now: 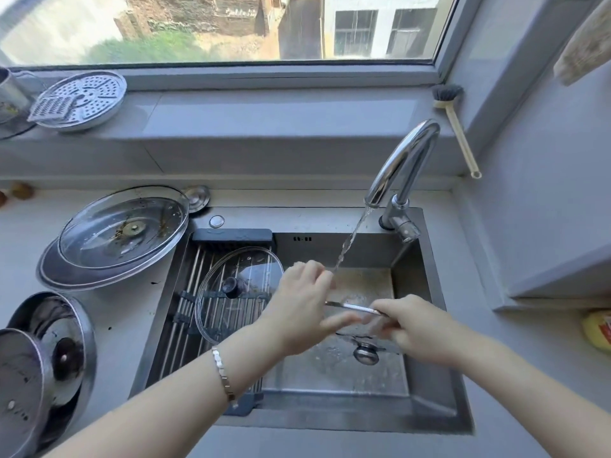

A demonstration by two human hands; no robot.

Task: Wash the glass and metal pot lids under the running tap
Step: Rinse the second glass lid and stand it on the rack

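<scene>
A small glass lid with a metal rim (353, 307) is held almost edge-on over the sink basin (334, 375). My left hand (302, 305) grips its left side and my right hand (418, 325) grips its right side. The chrome tap (401, 166) is running, and its stream (347, 246) lands by my left fingers. Another glass lid with a black knob (238, 292) lies on the roll-up rack (191, 312) over the sink's left part. A large dirty glass lid (122, 233) rests on another on the counter. Metal lids (49, 352) are stacked at the lower left.
A perforated steamer plate (82, 100) with a grater sits on the windowsill. A dish brush (458, 127) leans in the right corner. A yellow sponge (598, 330) lies on the right counter. The sink drain (365, 353) is below the hands.
</scene>
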